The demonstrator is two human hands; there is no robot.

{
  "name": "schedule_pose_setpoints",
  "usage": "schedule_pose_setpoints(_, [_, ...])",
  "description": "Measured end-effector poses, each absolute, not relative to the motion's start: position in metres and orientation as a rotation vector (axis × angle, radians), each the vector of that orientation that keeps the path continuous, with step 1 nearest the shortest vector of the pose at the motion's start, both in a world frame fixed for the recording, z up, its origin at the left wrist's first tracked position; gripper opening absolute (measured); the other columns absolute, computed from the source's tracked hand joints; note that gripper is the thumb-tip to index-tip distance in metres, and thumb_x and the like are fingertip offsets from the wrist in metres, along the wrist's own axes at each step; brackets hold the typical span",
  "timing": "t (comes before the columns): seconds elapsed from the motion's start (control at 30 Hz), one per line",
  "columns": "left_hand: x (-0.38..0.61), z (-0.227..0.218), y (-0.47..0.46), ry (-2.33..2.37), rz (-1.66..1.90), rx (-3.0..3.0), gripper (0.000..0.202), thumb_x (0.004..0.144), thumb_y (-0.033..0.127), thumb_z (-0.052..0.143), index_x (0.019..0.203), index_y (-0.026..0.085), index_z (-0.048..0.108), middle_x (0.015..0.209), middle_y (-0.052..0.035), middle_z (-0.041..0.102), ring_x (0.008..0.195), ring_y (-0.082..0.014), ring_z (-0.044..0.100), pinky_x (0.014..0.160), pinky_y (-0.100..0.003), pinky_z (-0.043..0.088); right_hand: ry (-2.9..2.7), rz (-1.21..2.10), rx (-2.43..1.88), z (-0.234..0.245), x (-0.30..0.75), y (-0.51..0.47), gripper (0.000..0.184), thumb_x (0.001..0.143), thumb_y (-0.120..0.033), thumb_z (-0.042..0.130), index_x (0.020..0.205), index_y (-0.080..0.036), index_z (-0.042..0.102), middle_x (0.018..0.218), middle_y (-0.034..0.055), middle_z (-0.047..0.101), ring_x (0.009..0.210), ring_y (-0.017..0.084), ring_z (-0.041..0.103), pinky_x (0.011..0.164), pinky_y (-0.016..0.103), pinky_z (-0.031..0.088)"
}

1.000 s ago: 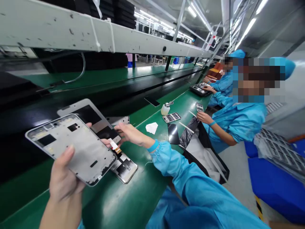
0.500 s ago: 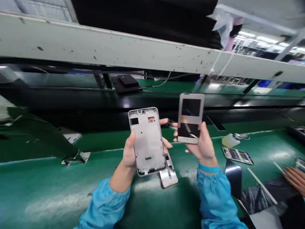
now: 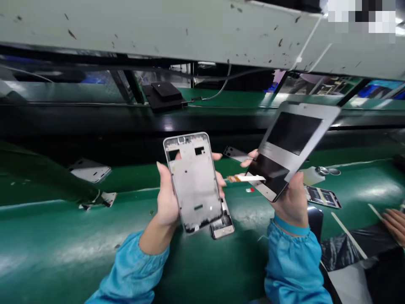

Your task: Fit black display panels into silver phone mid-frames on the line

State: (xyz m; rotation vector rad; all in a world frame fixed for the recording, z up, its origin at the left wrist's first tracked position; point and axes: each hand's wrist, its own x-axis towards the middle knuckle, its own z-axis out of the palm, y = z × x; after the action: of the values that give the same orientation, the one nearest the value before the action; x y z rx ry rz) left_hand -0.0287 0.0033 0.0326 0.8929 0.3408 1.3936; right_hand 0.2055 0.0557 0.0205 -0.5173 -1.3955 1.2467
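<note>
My left hand grips a silver phone frame, held upright above the green bench with its inner side facing me. My right hand holds a phone screen panel by its lower end, tilted to the right, its back showing black and grey patches. A thin flex ribbon sticks out from the panel's bottom toward the frame. Under my left hand another phone frame lies flat on the bench.
The green bench runs left to right, with a black conveyor belt behind it. Loose phone parts lie at the left, a small white bottle and a frame at the right. Another person's hand rests at the far right.
My right hand has lifted the screen panel closer and tilted it to the right, so its ribbon now shows. My left hand keeps the silver frame almost still.
</note>
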Motion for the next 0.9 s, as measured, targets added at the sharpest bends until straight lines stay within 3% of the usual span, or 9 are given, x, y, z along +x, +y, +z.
schedule_pose_setpoints(0.17, [-0.034,0.021,0.025,0.532,1.723,0.862,0.077,0.095,0.089,0.068,0.133,0.022,0.073,0.119,-0.0096,0.082,0.087,-0.0279,0.082,0.075,-0.043,0.073,-1.636,0.987,-0.529,0.013,0.196,0.049,0.067,0.098,-0.068,0.081,0.153,-0.032,0.066,0.143,0.0143,0.066,0.119,0.034,0.076,0.098,0.058,0.073])
schedule_pose_setpoints(0.3, [-0.042,0.019,0.03,0.546,1.821,0.937,0.071,0.101,0.087,0.061,0.142,0.03,0.072,0.132,-0.0085,0.08,0.098,-0.0297,0.083,0.079,-0.046,0.075,-1.837,0.853,-0.548,0.005,0.193,0.055,0.073,0.101,-0.065,0.08,0.163,-0.032,0.062,0.145,0.0142,0.063,0.121,0.034,0.076,0.105,0.059,0.071])
schedule_pose_setpoints(0.47, [-0.046,0.024,0.027,0.496,1.951,0.982,0.058,0.109,0.077,0.057,0.149,0.037,0.071,0.138,-0.007,0.078,0.108,-0.0297,0.082,0.09,-0.05,0.075,-1.901,0.791,-0.531,0.008,0.196,0.059,0.07,0.103,-0.062,0.08,0.163,-0.032,0.064,0.141,0.0137,0.063,0.119,0.033,0.076,0.101,0.057,0.072])
schedule_pose_setpoints(0.67, [-0.047,0.031,0.025,0.508,1.985,0.926,0.079,0.102,0.072,0.074,0.173,0.052,0.043,0.137,-0.0049,0.078,0.114,-0.0317,0.081,0.099,-0.056,0.073,-1.982,0.744,-0.501,0.01,0.197,0.058,0.072,0.104,-0.053,0.082,0.171,-0.042,0.056,0.14,0.0107,0.065,0.118,0.03,0.075,0.102,0.055,0.071])
schedule_pose_setpoints(0.9, [-0.052,0.031,0.024,0.492,1.965,0.997,0.086,0.098,0.071,0.08,0.172,0.057,0.04,0.141,-0.0032,0.075,0.117,-0.03,0.08,0.105,-0.054,0.071,-2.029,0.745,-0.512,0.008,0.2,0.062,0.074,0.103,-0.056,0.083,0.17,-0.036,0.059,0.137,0.012,0.066,0.118,0.031,0.077,0.103,0.054,0.071])
